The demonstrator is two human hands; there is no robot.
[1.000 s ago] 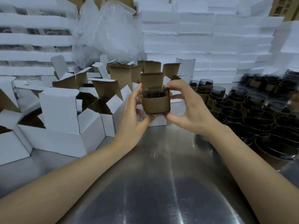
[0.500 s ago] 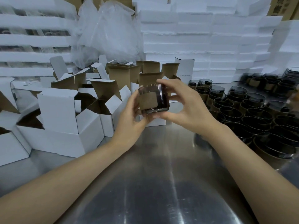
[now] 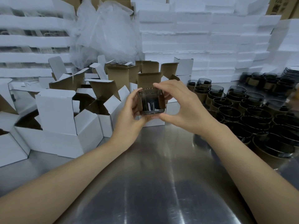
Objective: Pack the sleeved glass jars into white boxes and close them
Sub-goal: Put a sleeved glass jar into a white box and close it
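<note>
Head cam shows plenty left to pack: rows of sleeved jars (image 3: 239, 110) wait on the counter (image 3: 153, 183) and white boxes (image 3: 68, 125) gape open. Left hand (image 3: 129, 117) and right hand (image 3: 184, 109) both curl around one jar (image 3: 151, 101), held above the counter.

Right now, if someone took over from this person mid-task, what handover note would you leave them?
Left grip and right grip both hold one sleeved jar above the steel table.
Open white boxes stand at the left, and the remaining jars stand at the right.
Done: jar picked up.
Left: put it in an open box, close the flaps, then pack the rest.
</note>
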